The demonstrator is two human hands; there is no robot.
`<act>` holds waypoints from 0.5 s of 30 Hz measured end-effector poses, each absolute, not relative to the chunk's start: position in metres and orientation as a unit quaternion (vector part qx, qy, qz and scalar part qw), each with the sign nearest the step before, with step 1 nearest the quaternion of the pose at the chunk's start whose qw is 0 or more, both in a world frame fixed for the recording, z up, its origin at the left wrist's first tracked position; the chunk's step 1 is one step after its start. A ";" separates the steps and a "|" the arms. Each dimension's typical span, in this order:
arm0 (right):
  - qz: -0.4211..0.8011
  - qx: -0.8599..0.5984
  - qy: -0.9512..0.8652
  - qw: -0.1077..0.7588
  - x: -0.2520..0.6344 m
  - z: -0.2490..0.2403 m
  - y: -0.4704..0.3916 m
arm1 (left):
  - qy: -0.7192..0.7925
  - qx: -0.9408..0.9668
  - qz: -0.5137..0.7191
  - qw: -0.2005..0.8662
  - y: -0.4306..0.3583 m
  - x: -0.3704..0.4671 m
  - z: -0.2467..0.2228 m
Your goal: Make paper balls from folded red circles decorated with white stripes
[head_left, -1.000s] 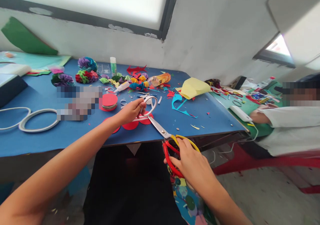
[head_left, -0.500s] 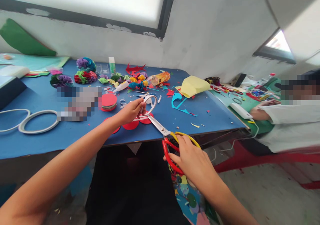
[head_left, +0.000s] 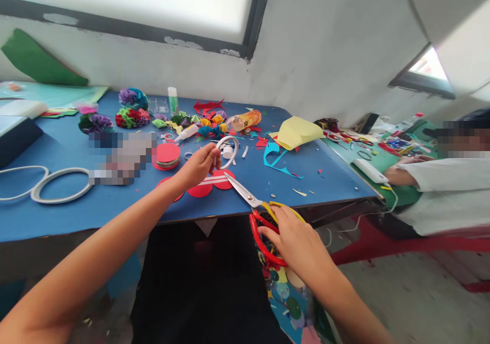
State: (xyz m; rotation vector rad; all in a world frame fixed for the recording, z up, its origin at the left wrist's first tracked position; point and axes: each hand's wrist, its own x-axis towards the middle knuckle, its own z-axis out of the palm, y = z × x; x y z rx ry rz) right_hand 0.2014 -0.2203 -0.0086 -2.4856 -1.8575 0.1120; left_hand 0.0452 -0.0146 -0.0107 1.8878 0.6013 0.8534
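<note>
My left hand (head_left: 204,166) pinches a thin white ring (head_left: 228,140), which looks like a narrow roll of tape, just above the table. Below it lies a row of red paper circles (head_left: 199,189) with white strips across them. My right hand (head_left: 296,234) grips scissors (head_left: 248,197) by one red and one yellow handle at the table's front edge. The blades look nearly together, and their tip is over the rightmost red circle. Left of my left hand sits a stack topped with a red disc (head_left: 167,153).
Paper flowers (head_left: 132,118), a glue stick (head_left: 173,100), an orange-labelled bottle (head_left: 245,121) and paper scraps lie toward the back of the blue table (head_left: 115,206). White hoops (head_left: 61,201) lie at left, yellow paper (head_left: 299,133) at right. Another person (head_left: 455,193) sits at the green table.
My left hand has moved slightly left with the white ring, away from the blade tip. More of the red circles and white strips now shows. The scissors have barely moved.
</note>
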 end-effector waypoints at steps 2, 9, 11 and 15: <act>0.062 -0.797 -0.599 0.052 0.207 -0.012 -0.219 | 0.251 0.762 0.372 0.468 -0.014 0.045 -0.010; 0.185 -0.793 -0.562 0.146 0.225 -0.009 -0.213 | 0.261 0.740 0.423 0.454 -0.012 0.042 -0.007; 0.201 -0.792 -0.558 0.142 0.229 -0.004 -0.211 | 0.266 0.735 0.423 0.458 -0.012 0.042 -0.009; 0.192 -0.793 -0.567 0.116 0.234 0.004 -0.210 | 0.294 0.722 0.386 0.493 -0.012 0.043 -0.020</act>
